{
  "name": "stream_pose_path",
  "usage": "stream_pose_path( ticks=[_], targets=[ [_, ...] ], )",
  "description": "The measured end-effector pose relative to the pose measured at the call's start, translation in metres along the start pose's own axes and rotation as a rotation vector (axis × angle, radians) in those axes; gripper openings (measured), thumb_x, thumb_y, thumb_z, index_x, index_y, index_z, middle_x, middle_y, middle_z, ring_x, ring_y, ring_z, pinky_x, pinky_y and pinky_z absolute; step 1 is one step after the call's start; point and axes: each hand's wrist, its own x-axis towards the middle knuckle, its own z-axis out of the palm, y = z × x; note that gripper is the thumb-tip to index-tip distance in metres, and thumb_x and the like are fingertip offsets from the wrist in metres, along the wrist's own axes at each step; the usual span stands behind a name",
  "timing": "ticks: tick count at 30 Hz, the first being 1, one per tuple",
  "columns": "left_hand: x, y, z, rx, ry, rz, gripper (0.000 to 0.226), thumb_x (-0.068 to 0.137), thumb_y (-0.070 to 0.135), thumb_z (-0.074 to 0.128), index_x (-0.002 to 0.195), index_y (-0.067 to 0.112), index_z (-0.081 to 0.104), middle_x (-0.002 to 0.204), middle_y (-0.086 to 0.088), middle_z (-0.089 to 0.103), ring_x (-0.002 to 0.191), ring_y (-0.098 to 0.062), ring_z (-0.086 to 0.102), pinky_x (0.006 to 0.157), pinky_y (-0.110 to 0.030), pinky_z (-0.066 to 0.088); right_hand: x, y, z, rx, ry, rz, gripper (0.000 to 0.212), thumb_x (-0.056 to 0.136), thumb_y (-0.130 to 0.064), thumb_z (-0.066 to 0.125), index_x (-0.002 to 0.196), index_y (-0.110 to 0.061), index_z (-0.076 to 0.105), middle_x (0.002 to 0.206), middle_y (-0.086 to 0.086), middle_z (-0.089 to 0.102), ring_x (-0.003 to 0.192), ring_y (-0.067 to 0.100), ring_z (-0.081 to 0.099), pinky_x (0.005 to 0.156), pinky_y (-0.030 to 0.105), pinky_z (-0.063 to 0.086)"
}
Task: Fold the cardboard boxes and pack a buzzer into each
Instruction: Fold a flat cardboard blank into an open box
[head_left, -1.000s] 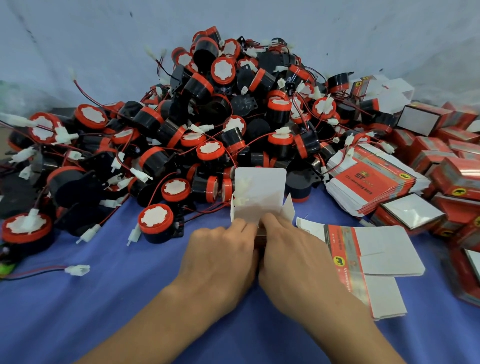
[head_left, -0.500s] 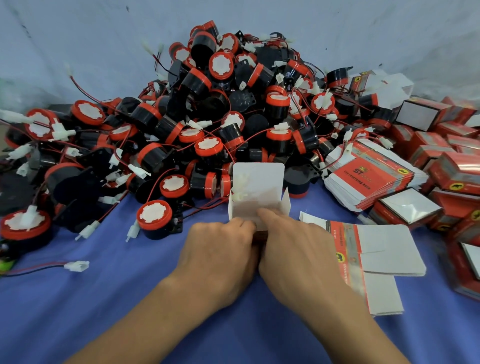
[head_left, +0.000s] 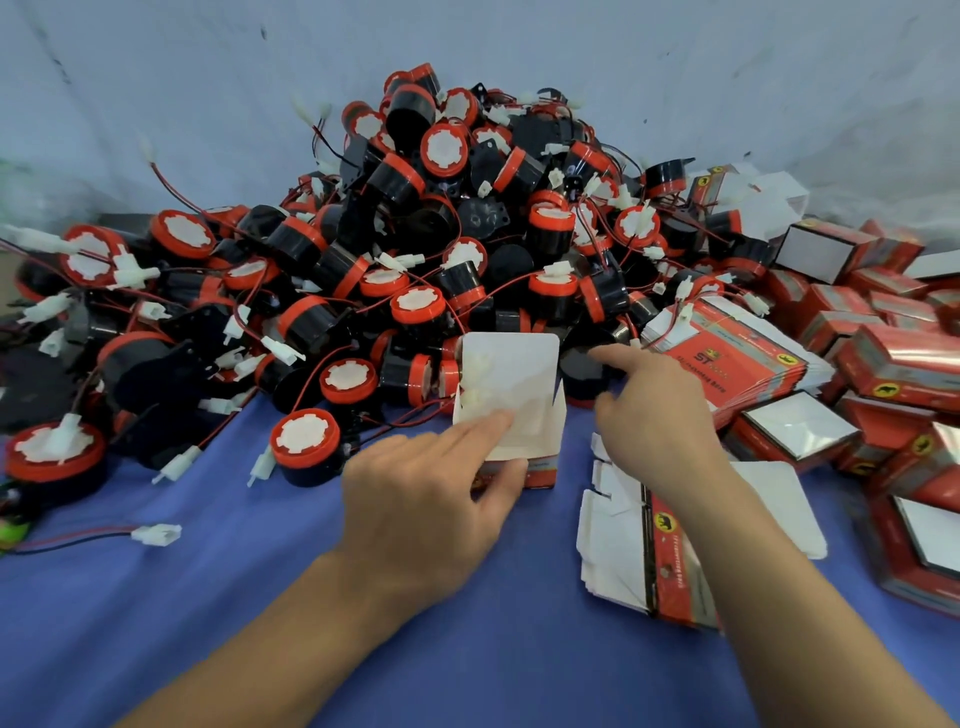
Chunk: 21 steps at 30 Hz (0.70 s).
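A small red and white cardboard box stands open on the blue cloth, its white lid flap upright. My left hand holds it, fingers inside the opening and thumb on its front wall. My right hand is off the box, to its right, with the forefinger stretched toward a black buzzer at the foot of the big pile of black and red buzzers. It holds nothing.
Flat unfolded box blanks lie under my right forearm, and a stack of blanks sits further back. Closed red boxes crowd the right side. A loose white connector on a wire lies at left on the blue cloth.
My right hand has left the box and moved right and forward toward the pile. My left hand has stayed on the box, which now shows its open top.
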Motion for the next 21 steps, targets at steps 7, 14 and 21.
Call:
stream_pose_path(
  ticks=[7, 14, 21],
  targets=[
    [0.006, -0.023, 0.006, -0.341, -0.156, -0.448, 0.058, 0.078, 0.039, 0.07, 0.13, 0.025, 0.048, 0.118, 0.016, 0.05, 0.107, -0.005, 0.049, 0.09, -0.016, 0.038, 0.031, 0.011, 0.015, -0.511, -0.119, -0.229, 0.069, 0.089, -0.021, 0.066, 0.153, -0.026, 0.038, 0.141, 0.003, 0.048, 0.126, 0.032, 0.045, 0.101, 0.04, 0.037],
    [0.021, -0.038, 0.011, -0.823, -0.219, -0.784, 0.042, 0.078, 0.056, 0.06, 0.12, 0.056, 0.062, 0.119, 0.028, 0.067, 0.117, 0.004, 0.061, 0.097, -0.025, 0.047, 0.034, 0.004, 0.013, -0.275, -0.07, -0.262, 0.055, 0.084, -0.011, 0.072, 0.131, -0.023, 0.047, 0.121, 0.007, 0.059, 0.104, 0.033, 0.051, 0.082, 0.041, 0.04],
    [0.059, -0.032, 0.013, -0.462, -0.512, -0.789, 0.026, 0.08, 0.044, 0.079, 0.102, 0.048, 0.065, 0.085, 0.026, 0.072, 0.086, 0.005, 0.065, 0.068, -0.026, 0.05, 0.009, -0.004, -0.009, -0.197, -0.276, -0.23, 0.059, 0.086, -0.006, 0.062, 0.139, -0.033, 0.058, 0.14, -0.002, 0.058, 0.118, 0.029, 0.06, 0.085, 0.039, 0.053]
  ],
)
